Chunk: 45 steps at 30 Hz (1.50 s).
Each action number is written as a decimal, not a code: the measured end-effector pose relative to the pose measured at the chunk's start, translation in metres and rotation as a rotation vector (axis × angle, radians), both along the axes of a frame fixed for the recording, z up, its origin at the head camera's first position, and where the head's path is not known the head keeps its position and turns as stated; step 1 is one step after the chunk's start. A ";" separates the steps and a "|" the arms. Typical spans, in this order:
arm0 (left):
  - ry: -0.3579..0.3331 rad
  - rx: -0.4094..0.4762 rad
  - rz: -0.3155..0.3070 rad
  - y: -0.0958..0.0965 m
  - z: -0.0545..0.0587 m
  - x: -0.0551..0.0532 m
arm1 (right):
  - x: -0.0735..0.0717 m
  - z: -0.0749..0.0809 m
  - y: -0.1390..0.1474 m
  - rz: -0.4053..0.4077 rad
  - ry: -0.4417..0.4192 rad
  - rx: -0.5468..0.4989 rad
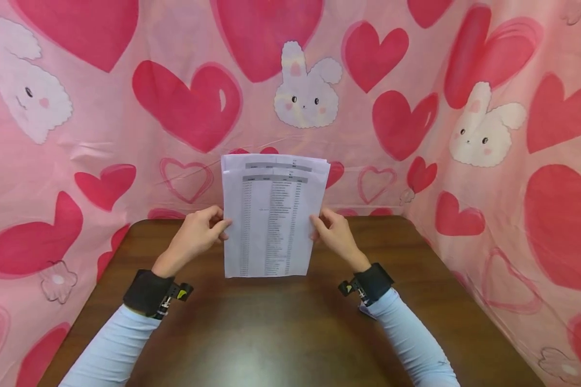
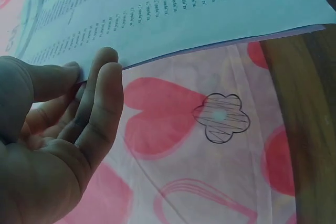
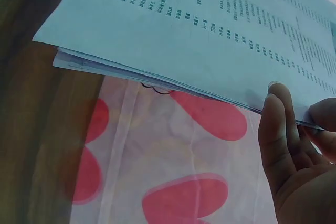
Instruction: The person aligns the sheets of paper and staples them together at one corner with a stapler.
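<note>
Several printed sheets of paper (image 1: 256, 231) are held upright over the far half of the table, their printed side toward me. The sheets are not quite even: a rear one sticks up above the front one at the top. My left hand (image 1: 198, 231) pinches the left edge of the stack between thumb and fingers. On the opposite edge, my right hand (image 1: 336, 234) pinches the sheets the same way. In the right wrist view the layered edges of the paper (image 3: 157, 51) fan slightly apart at one corner. The left wrist view shows the thumb on the printed face.
A dark brown wooden table (image 1: 271, 333) lies under the hands. Behind it and along the sides hangs a pink cloth (image 1: 256, 118) with hearts and rabbits. Black wrist straps with small devices sit on both wrists. A small pale object (image 1: 366, 310) shows beside the right cuff.
</note>
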<state>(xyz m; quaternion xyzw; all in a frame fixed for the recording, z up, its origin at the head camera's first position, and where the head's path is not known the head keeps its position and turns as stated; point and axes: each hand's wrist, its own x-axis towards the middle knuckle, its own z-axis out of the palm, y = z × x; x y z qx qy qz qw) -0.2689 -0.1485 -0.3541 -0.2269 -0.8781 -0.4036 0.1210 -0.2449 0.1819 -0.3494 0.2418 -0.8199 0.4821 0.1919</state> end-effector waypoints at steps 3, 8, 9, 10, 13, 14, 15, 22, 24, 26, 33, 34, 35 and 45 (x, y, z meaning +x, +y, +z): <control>0.034 0.007 -0.009 0.000 -0.008 0.002 | 0.003 -0.008 -0.001 -0.015 -0.001 -0.006; 0.044 0.004 -0.005 -0.003 -0.022 0.004 | 0.004 -0.025 -0.006 -0.052 0.052 -0.033; 0.038 0.003 -0.006 -0.004 -0.024 0.005 | 0.004 -0.028 -0.007 -0.056 0.062 -0.041; 0.036 0.000 -0.006 -0.004 -0.026 0.005 | 0.005 -0.032 -0.008 -0.057 0.070 -0.049; 0.027 -0.004 -0.024 -0.006 -0.032 0.005 | 0.005 -0.042 -0.008 -0.039 0.069 -0.087; 0.023 -0.004 -0.033 -0.006 -0.033 0.004 | 0.005 -0.044 -0.008 -0.031 0.065 -0.102; 0.020 -0.001 -0.042 -0.006 -0.034 0.004 | 0.005 -0.046 -0.007 -0.021 0.063 -0.114; -0.012 0.010 -0.088 -0.007 -0.043 0.001 | 0.005 -0.060 -0.004 -0.014 0.070 -0.131; -0.009 0.000 -0.097 -0.007 -0.046 0.001 | 0.006 -0.063 -0.004 -0.015 0.052 -0.130; -0.011 -0.011 -0.096 -0.008 -0.049 0.001 | 0.006 -0.066 -0.005 -0.021 0.024 -0.123; -0.076 0.015 -0.117 -0.008 -0.054 0.004 | 0.009 -0.071 -0.007 -0.029 -0.047 -0.081; -0.088 0.022 -0.120 -0.008 -0.053 0.004 | 0.009 -0.070 -0.007 -0.026 -0.048 -0.081; -0.096 0.028 -0.122 -0.007 -0.051 0.004 | 0.009 -0.069 -0.007 -0.024 -0.041 -0.081; -0.095 0.101 -0.200 0.002 -0.024 -0.002 | 0.008 -0.051 -0.006 0.003 0.021 -0.099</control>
